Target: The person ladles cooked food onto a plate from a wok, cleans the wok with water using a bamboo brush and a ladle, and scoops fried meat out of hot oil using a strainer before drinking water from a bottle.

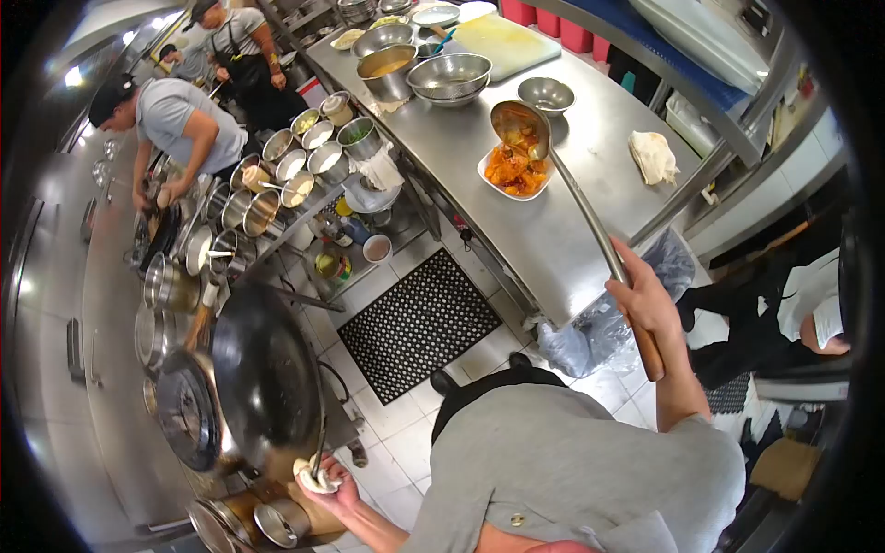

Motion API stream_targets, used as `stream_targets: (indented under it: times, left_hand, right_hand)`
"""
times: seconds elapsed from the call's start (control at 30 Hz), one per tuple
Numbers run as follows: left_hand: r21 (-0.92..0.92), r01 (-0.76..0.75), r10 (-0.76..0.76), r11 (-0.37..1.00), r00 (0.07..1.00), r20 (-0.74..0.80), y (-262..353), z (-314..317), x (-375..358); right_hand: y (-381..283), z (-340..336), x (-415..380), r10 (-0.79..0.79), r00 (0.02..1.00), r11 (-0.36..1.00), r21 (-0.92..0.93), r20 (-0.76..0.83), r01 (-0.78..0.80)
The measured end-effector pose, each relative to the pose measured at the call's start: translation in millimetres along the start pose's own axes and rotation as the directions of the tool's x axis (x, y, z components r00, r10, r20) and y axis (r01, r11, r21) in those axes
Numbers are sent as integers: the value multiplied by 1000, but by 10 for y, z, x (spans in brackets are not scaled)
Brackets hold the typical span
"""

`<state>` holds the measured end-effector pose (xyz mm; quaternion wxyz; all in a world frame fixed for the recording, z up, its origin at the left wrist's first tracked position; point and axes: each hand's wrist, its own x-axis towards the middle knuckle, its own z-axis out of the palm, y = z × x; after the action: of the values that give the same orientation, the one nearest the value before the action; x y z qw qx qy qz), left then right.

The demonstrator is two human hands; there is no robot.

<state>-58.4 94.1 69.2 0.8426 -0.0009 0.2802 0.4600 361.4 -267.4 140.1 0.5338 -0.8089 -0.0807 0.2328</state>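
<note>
My right hand (643, 293) is closed around the wooden-ended handle of a long metal ladle (597, 214). The ladle's bowl is tilted over a white dish (526, 196) on the steel counter, and orange-red saucy food (514, 171) fills the dish. Some of that food still sits in the ladle. Low on the left, my left hand (334, 488) grips a large dark wok (263, 369) at its near side through a folded white cloth (315, 476). The wok is tipped steeply on its side, its dark inner surface showing.
On the steel counter (581, 249) are a colander (450, 76), a small metal bowl (546, 94), a cutting board (502, 44) and a crumpled cloth (653, 157). Metal ingredient containers (327, 158) stand left, with co-workers (189, 129) beyond. A black mat (419, 324) covers some floor tiles.
</note>
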Motion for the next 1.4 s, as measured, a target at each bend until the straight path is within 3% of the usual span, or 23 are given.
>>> stream_targets:
  times: [0.17,0.23,0.3,0.33,0.37,0.43,0.53,0.63,0.73,0.77,0.83,0.87,0.93,1.03,1.07,1.1,1.13,1.17,1.2,1.23,1.3,1.37,1.4]
  left_hand:
    - [91,-169,164,981,985,58,1016,69,556]
    - [197,-155,112,968,971,211,1753,-184,946]
    - [164,-302,284,939,951,126,2215,-243,1276]
    - [183,-413,411,892,910,51,2385,-204,1450]
    - [166,-295,259,941,943,207,2869,-474,1741]
    - [317,-469,401,824,879,259,2389,322,1580]
    - [301,-500,343,812,826,447,2616,462,1872]
    - [287,-620,651,730,758,-17,2859,674,2226]
    - [142,-559,536,817,827,170,4527,-413,3539]
    - [215,-584,585,783,808,63,4432,-249,3539]
    - [226,-619,647,753,758,-80,4310,31,3585]
    - [218,-626,649,749,759,-49,4511,-162,3803]
    - [201,-639,651,742,759,13,4579,-251,3978]
    - [66,-750,752,658,650,-111,3519,109,3598]
    - [107,-673,681,732,731,-56,3253,3,3649]
    - [161,-592,599,790,800,-1,2988,-106,3701]
    - [281,-517,511,809,854,98,2508,-104,3651]
    - [377,-380,402,845,915,21,1818,80,3462]
    - [363,-228,199,904,973,117,1392,-126,3609]
    - [540,-124,50,833,987,150,888,-83,3604]
    - [581,23,-68,813,996,56,-227,153,3332]
    - [646,261,-383,717,922,52,-991,307,3162]
    - [694,286,-419,660,908,24,-1398,447,2999]
  right_hand:
    - [51,629,-89,-127,971,958,-278,-202,67]
    - [-48,868,-113,-33,968,966,-256,-247,-33]
    - [22,1077,-73,-155,932,941,-336,-328,38]
    - [-46,1176,-95,-84,932,955,-296,-354,-26]
    - [-63,1248,-113,-78,927,952,-304,-367,-40]
    - [-59,1399,-115,-137,913,941,-338,-385,-1]
    - [-141,1584,-140,-148,900,945,-327,-411,7]
    - [-103,1728,-137,-225,868,929,-367,-443,54]
    - [96,1788,-46,-238,847,923,-383,-476,43]
    - [-1,1813,-64,-244,843,920,-388,-479,46]
    - [-228,1907,-113,97,867,973,-136,-489,-185]
    - [-14,1915,-65,-32,853,973,-212,-522,-93]
    - [78,1911,-71,-75,842,973,-224,-534,-55]
    - [-60,1894,-128,-56,846,988,-153,-530,-31]
    - [-113,1875,-157,9,859,992,-103,-512,-71]
    - [-114,1850,-173,73,870,992,-58,-488,-115]
    - [57,1826,-138,-62,854,993,-115,-517,3]
    - [113,1775,-137,-64,858,993,-118,-510,4]
    - [151,1710,-130,-93,859,989,-146,-503,21]
    - [180,1651,-123,-120,860,985,-170,-496,39]
    - [141,1531,-156,-71,881,991,-133,-467,10]
    - [168,1404,-173,-27,895,994,-104,-446,-22]
    - [226,1358,-184,-24,904,998,-69,-428,-7]
